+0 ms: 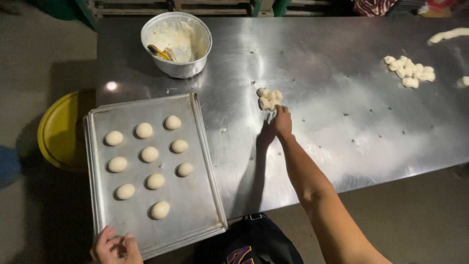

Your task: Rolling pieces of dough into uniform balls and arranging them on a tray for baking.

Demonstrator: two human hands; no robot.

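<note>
Head view shows the right hand point(282, 121) stretched out from the baking tray point(195, 195), fingers closing on a small clump of dough pieces point(269, 99) on the steel tabletop point(317, 58) to the tray's right. The left hand point(116, 247) rests loosely curled at the tray's near corner, gripping nothing that I can see. Ten dough balls point(149, 154) sit on the tray. Soft pieces may stick together, so the hand could lift several at once.
</note>
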